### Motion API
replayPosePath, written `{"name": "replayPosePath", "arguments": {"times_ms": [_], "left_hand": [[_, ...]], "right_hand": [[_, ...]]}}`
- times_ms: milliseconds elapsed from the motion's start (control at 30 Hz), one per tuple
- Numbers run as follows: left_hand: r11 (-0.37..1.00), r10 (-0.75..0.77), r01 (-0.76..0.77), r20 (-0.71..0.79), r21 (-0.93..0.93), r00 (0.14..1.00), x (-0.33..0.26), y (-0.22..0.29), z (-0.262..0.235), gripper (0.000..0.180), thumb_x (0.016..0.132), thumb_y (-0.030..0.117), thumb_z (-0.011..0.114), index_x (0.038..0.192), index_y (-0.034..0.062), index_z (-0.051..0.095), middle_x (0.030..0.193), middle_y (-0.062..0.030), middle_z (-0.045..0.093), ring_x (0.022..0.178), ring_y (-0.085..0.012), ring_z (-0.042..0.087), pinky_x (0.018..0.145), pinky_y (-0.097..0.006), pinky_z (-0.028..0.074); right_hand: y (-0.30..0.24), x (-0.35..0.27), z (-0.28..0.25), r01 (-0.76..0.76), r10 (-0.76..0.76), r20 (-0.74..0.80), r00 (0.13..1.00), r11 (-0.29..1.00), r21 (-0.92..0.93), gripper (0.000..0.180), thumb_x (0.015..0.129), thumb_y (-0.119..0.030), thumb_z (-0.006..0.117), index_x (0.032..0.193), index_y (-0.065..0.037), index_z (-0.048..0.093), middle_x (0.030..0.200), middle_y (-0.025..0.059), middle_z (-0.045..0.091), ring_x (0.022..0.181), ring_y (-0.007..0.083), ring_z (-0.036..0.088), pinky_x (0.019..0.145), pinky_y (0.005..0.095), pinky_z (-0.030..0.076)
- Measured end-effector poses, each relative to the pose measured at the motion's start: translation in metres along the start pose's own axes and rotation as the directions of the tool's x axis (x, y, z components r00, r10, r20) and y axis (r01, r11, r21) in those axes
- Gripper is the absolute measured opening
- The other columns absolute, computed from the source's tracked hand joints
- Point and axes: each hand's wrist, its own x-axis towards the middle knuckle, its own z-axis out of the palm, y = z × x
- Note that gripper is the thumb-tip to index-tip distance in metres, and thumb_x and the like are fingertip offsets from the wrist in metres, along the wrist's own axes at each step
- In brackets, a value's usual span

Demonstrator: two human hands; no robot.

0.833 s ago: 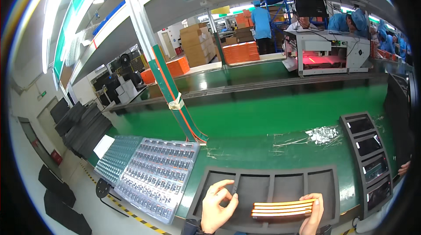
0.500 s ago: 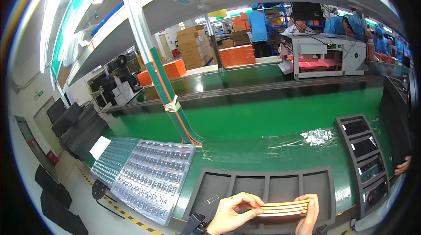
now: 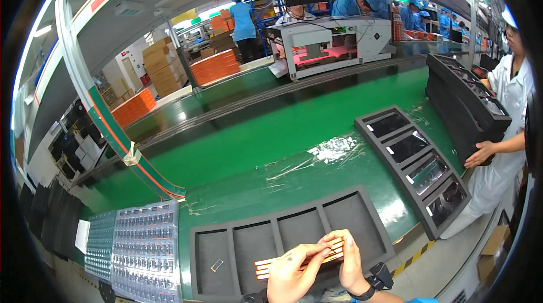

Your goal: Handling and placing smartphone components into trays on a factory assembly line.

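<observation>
Over a black foam tray (image 3: 362,212), my left hand (image 3: 294,272) is closed around a bundle of thin flat strips (image 3: 263,269) with bright orange edges. One end of the bundle sticks out to the left of that hand. My right hand (image 3: 350,260) closes on the strips at the other end, its fingertips meeting those of my left hand. The palms and fingers hide the middle of the bundle. A small clear rectangular piece (image 3: 216,265) lies in the tray's left compartment.
To the right lies another foam tray (image 3: 370,115) holding dark screen panels. A co-worker (image 3: 509,88) grips a tall stack of black foam trays (image 3: 461,99) there. Clear plastic trays of small parts (image 3: 146,246) stand at left. Crumpled clear film (image 3: 335,149) lies on the green table.
My view has swung to the right, bringing the co-worker into sight. My hands have come together on the strips, which now stick out to the left of my left hand.
</observation>
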Motion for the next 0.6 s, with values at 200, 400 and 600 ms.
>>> {"name": "replayPosePath", "arguments": {"times_ms": [200,400,600], "left_hand": [[0.956,0.117,-0.141,0.106,0.258,0.988,-0.003,-0.009,-0.001,0.015,0.085,-0.002,0.069,0.1,-0.0019,0.068,0.094,-0.0156,0.071,0.086,-0.0287,0.069,0.077,-0.033,0.054],[0.907,0.243,-0.277,0.144,0.316,0.959,-0.004,-0.015,-0.003,0.015,0.082,-0.003,0.07,0.097,-0.0024,0.07,0.092,-0.0163,0.071,0.085,-0.0304,0.069,0.075,-0.035,0.055],[0.758,0.482,-0.543,0.249,0.361,0.84,0.003,-0.02,-0.006,0.016,0.081,-0.004,0.069,0.096,-0.0023,0.071,0.091,-0.0159,0.071,0.084,-0.0306,0.069,0.073,-0.037,0.056]], "right_hand": [[-0.007,-0.003,-0.002,-0.057,0.057,0.011,0.998,0.997,-0.059,0.054,0.107,-0.047,0.024,0.107,-0.002,0.054,0.101,0.0111,0.064,0.095,0.0159,0.062,0.087,0.0294,0.049],[-0.009,-0.003,-0.001,-0.037,0.038,0.011,0.999,0.997,-0.06,0.053,0.107,-0.046,0.026,0.106,-0.002,0.054,0.102,0.0124,0.064,0.094,0.0167,0.062,0.087,0.0301,0.049],[-0.009,0.0,0.001,-0.054,0.054,0.005,0.999,0.998,-0.04,0.053,0.106,-0.047,0.027,0.105,-0.001,0.053,0.101,0.013,0.063,0.095,0.0181,0.062,0.088,0.0309,0.048]]}}
